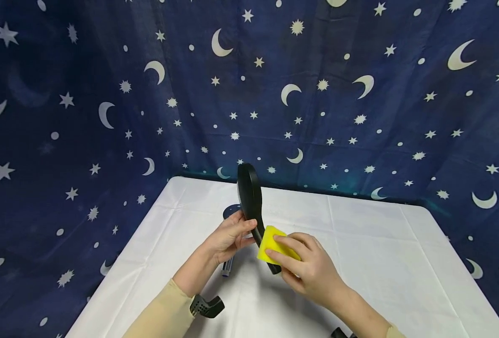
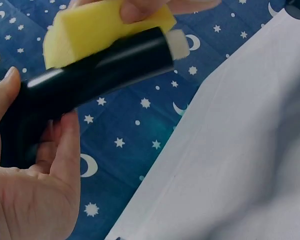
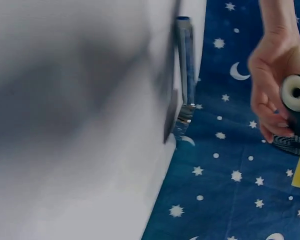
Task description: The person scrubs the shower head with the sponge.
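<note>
My left hand (image 1: 228,239) grips a black hand shower head (image 1: 249,190) by its neck, raised above the table with the round head upward and the handle slanting down to the right. My right hand (image 1: 313,270) pinches a yellow sponge (image 1: 270,241) between thumb and fingers and holds it against the handle. In the left wrist view the sponge (image 2: 90,35) lies along the handle (image 2: 115,65), short of its pale end. The right wrist view shows that white hollow end (image 3: 296,93) and part of the ribbed face beyond the left hand's fingers.
Behind the left hand, a shiny handled thing (image 1: 227,268) with a round mirror-like head and blue tip lies on the white-covered table (image 1: 359,244). A dark blue curtain (image 1: 266,94) with moons and stars hangs behind and at left. A black wrist mount (image 1: 207,306) juts from the left sleeve.
</note>
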Tool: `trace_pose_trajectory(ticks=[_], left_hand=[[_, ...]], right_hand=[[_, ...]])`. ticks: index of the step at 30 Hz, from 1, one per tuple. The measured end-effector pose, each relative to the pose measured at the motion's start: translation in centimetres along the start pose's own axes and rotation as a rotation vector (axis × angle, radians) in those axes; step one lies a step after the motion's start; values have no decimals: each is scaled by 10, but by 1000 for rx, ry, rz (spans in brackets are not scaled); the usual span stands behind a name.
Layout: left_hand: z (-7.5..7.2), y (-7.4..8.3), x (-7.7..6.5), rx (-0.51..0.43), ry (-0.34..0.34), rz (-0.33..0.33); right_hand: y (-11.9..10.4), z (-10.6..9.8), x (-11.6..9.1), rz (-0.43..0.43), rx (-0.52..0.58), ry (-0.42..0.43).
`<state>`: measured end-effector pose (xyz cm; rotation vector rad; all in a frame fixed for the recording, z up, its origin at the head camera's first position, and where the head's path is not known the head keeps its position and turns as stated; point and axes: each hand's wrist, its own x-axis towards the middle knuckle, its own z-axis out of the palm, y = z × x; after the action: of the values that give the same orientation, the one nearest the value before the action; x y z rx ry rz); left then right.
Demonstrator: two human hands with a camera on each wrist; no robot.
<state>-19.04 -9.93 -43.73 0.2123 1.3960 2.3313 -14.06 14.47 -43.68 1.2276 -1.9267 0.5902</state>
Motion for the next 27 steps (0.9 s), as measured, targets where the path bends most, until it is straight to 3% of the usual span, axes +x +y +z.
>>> trace_pose_trajectory(ticks=[6,13,17,21,27], left_hand=[[0,3,-4,-82,-72,19],[-3,4,-10,-207,-141,30],[-4,5,-13,-217,-104,31],[-3,7,-14,-210,-16,7],[0,8,-12,-152,27,-23]], right_hand=[[-3,-1,-3,-9,-6,93],[-9,-3,-4,-33,18,127],[-10,0,-6,-57,28,148],[-9,5,-7,-60,13,173],[4,13,-5,-62,-119,186]])
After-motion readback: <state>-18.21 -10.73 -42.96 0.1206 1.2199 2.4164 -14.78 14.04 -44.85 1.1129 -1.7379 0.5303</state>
